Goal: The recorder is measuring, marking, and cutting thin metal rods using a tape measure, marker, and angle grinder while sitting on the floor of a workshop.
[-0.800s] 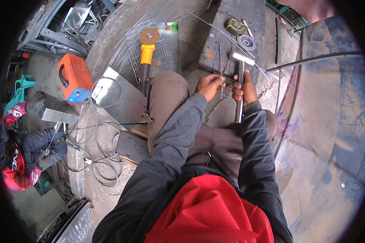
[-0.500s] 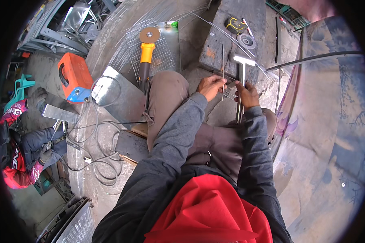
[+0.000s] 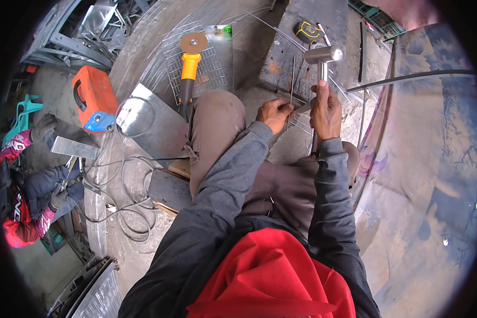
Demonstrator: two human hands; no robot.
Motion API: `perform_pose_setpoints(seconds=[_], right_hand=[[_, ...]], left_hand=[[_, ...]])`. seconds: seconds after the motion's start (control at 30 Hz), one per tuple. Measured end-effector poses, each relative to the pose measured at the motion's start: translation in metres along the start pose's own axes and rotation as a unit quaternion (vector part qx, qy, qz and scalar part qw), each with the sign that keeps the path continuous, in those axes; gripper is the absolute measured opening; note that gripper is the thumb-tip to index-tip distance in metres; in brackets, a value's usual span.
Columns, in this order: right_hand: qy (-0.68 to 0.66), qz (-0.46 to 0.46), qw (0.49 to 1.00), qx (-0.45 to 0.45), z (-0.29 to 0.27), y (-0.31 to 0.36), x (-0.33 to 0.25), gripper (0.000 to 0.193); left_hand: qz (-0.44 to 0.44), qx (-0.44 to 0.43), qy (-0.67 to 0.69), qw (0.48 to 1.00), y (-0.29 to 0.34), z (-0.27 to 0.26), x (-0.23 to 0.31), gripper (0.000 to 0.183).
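Note:
A silver metal hammer is gripped by its handle in my right hand, thumb stretched up along the shaft. Its head hangs over the edge of a dark wooden block. My left hand pinches a thin metal rod that stands out toward the block. Between my hands shows a short flat grey piece; what supports it is hidden by my right fingers. Several thin wires lie just below it.
On the block lies a black and yellow tape measure. Left of it, an angle grinder rests on wire mesh beside sheet metal. An orange and blue machine and looped cable lie further left, near a co-worker's gloved hand.
My right hand has shifted its grip up the handle and raised the hammer, turning its head. My left hand stays nearly in place with the rod.

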State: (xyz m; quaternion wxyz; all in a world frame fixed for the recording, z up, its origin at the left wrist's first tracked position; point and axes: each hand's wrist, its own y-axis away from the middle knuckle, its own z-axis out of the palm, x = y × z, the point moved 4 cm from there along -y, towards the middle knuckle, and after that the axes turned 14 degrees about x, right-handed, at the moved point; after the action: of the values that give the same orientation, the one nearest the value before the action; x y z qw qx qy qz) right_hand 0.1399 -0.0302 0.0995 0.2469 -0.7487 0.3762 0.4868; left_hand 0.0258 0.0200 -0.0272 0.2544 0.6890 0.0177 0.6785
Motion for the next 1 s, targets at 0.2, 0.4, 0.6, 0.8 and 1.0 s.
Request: perform_pose_setpoints(seconds=[0.2,0.4,0.6,0.8,1.0], right_hand=[[0.145,-0.126,0.981,-0.006,0.021,-0.014,0.028,0.060],[0.095,-0.080,0.992,0.017,0.025,-0.011,0.023,0.062],[0.132,-0.115,0.984,0.022,0.028,-0.019,0.026,0.063],[0.210,-0.165,0.964,-0.014,0.031,-0.021,0.018,0.053],[0.199,-0.168,0.963,-0.071,0.033,-0.029,0.023,0.054]], left_hand=[[0.008,0.001,-0.017,1.000,0.002,-0.001,0.006,0.022],[0.001,0.003,-0.062,0.998,0.009,-0.004,0.020,0.026],[-0.016,-0.009,0.051,0.999,0.001,-0.002,0.005,0.026],[-0.017,-0.017,0.025,0.999,0.005,-0.003,0.008,0.026],[-0.014,-0.029,0.044,0.998,0.002,0.001,0.004,0.025]])
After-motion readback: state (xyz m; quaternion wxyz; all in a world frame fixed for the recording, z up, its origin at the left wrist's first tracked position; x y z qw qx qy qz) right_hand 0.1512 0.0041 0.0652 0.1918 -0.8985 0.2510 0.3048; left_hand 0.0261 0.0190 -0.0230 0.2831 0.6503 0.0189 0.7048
